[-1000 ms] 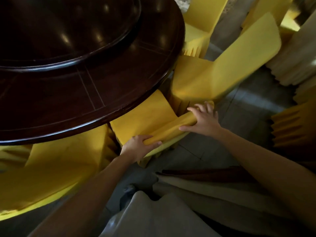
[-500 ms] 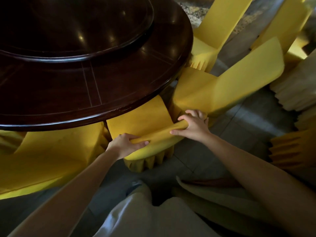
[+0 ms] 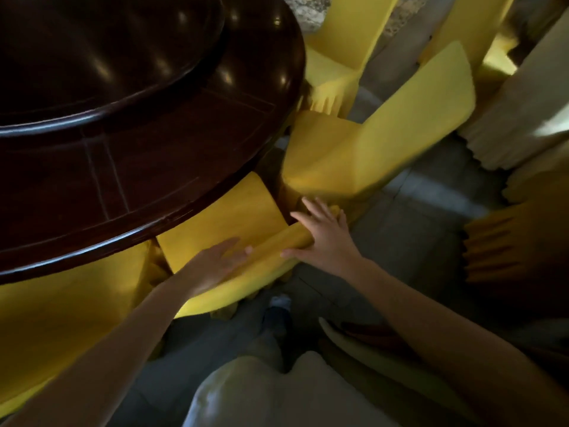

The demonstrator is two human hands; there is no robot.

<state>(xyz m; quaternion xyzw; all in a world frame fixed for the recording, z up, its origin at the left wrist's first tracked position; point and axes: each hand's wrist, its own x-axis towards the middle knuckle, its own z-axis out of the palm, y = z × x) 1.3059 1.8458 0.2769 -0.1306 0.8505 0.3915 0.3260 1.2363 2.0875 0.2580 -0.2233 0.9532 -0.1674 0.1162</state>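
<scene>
Now, yellow chair (image 3: 221,223): seat tucked partway under the round desk (image 3: 138,186), back toward the person, probably to line it up with the neighbouring chair (image 3: 369,155).
Left hand (image 3: 215,263): blurred, flat and open over the chair's top edge.
Right hand (image 3: 326,238): fingers spread, resting on the edge's end, likely steadying it.

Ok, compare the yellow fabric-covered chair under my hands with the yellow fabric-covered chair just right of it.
The yellow fabric-covered chair under the hands has its seat partly tucked beneath the dark round wooden table. The yellow-covered chair on its right stands out beside the rim. The left hand and right hand rest on the first chair's back; nothing touches the second. Both wear the same yellow fabric covers.
</scene>
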